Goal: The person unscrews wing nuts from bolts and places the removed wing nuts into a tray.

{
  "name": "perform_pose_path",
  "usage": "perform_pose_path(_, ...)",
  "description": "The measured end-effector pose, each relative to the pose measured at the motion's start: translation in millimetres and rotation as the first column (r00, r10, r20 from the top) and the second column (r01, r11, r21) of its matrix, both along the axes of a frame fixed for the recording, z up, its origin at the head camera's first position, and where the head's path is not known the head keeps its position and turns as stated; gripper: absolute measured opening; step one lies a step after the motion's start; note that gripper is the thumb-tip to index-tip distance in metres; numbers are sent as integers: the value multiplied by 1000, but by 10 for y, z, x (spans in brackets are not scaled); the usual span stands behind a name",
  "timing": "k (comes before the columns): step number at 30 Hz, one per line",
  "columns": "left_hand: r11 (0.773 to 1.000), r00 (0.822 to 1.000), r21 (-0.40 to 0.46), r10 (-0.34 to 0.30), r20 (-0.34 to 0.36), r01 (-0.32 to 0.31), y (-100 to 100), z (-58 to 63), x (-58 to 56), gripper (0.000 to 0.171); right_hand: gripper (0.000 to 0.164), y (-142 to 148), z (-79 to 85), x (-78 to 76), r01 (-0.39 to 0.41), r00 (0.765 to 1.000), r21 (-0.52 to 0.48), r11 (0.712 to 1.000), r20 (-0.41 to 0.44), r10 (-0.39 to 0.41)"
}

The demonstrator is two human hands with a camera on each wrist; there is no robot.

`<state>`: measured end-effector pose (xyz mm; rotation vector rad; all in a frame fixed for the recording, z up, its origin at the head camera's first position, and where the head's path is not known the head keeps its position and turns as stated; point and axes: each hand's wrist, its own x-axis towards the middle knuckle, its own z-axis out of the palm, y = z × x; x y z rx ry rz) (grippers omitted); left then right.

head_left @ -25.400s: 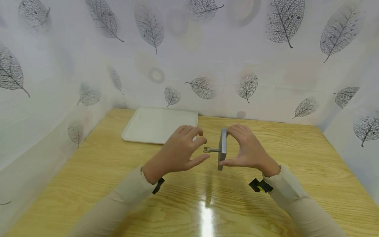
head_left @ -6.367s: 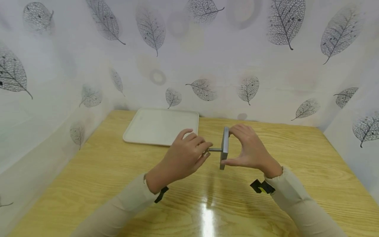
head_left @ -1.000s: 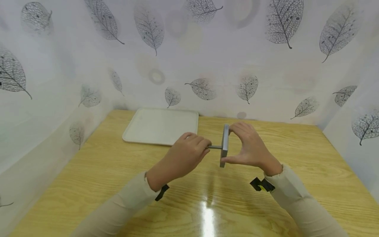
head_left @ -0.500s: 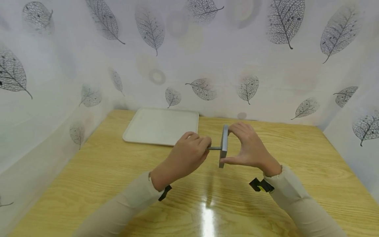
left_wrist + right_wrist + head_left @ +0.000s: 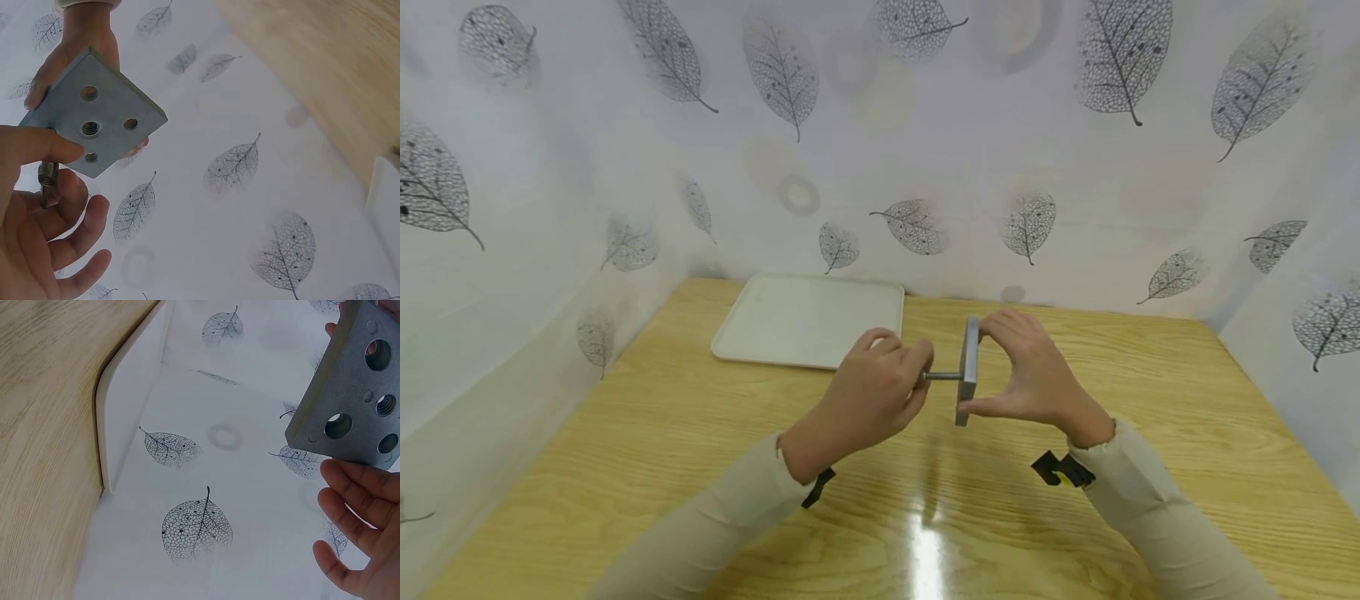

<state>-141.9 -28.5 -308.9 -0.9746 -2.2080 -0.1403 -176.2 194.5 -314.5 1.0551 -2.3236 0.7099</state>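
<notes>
My right hand grips a thick square metal plate by opposite edges, holding it upright above the table. Holes pierce the plate, the middle one threaded, as the right wrist view shows. A thin metal rod sticks out leftward from the plate's face. My left hand pinches the rod's far end between thumb and index finger, its other fingers loosely curled. In the left wrist view, a threaded metal fitting shows under the index finger. That finger hides where the rod meets the plate.
A shallow white tray lies at the back left of the wooden table, near the wall. Leaf-patterned sheeting surrounds the table at the back and sides.
At the earliest frame my left hand was apart from the rod, its brass-coloured end bare; since then it has closed on that end. Over the last second the left fingers shift slightly; the plate stays put.
</notes>
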Motion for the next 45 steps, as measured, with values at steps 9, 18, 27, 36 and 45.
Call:
perform_pose_path(9, 1000, 1000, -16, -1, -20, 1, -39, 9, 11, 18, 94, 22, -10, -4, 5, 1000, -1, 1000, -9, -5)
perform_pose_path(18, 999, 999, -23, -24, -22, 23, -55, 24, 19, 22, 92, 45, -37, -25, 9, 1000, -4, 1000, -20, -9)
perform_pose_path(27, 998, 999, -45, -35, 3, 36, -67, 24, 13, 19, 89, 49, -40, -26, 14, 1000, 3, 1000, -11, -14)
perform_pose_path(36, 997, 999, -73, -38, 17, 39, -48, 33, 25, 17, 88, 47, -34, -13, 12, 1000, 5, 1000, -14, -12)
perform_pose_path(45, 996, 999, -83, -32, 0, 32, -26, 37, 30, 19, 89, 64, -45, -16, 15, 1000, 1, 1000, -13, -15)
